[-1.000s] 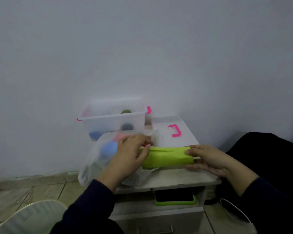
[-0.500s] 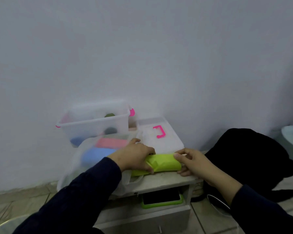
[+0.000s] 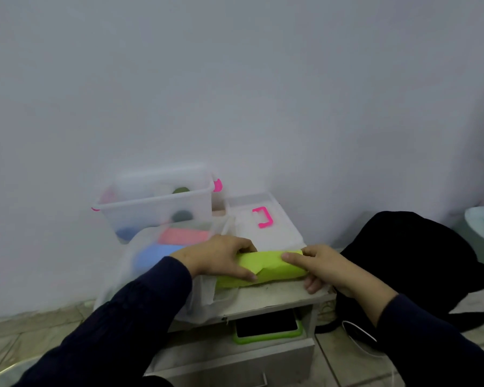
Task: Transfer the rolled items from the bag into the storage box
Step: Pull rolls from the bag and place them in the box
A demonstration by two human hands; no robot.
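A lime-green rolled item (image 3: 266,268) lies across the small white table top (image 3: 271,296). My left hand (image 3: 221,258) grips its left end and my right hand (image 3: 317,265) grips its right end. To the left sits a translucent white plastic bag (image 3: 134,263) with a blue roll (image 3: 154,255) and a pink roll (image 3: 183,236) showing through it. Behind the bag stands the clear storage box (image 3: 157,208) with pink latches; dark and blue rolled items lie inside it.
The box lid (image 3: 263,219) with a pink handle lies flat behind my hands. A tablet in a green case (image 3: 267,325) rests on the shelf under the table top. A black bag (image 3: 414,261) sits on the floor to the right.
My left hand slid along the green roll and both hands closed in on its ends, so less of the roll shows. The camera view shifted slightly.
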